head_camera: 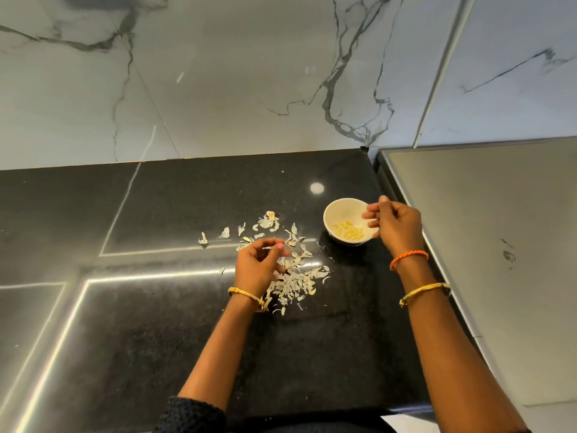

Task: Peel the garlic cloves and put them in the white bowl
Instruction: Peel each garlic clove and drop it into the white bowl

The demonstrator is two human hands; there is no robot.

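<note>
1. The black countertop (156, 323) filled most of your view, with a marbled wall (218, 73) at the far side and a grey surface (499, 260) to the right.
2. A wide scatter of papery garlic skins (296, 282) lay at the centre, which suggests most of the peeling was done.
3. Your right hand (396, 226) hung over the right rim of the white bowl (335, 210), fingers loosely curled. I could not tell whether they held anything.
4. Your left hand (259, 265) hovered over the skins, to the left of the bowl and nearer you, fingers curled, thumb and forefinger seemingly pinching a thin sliver of skin.
5. Several peeled garlic cloves (349, 233) lay in the bowl's bottom.
6. I saw no unpeeled clove among the skins, so little appeared left, though small pieces could be hidden.
</note>
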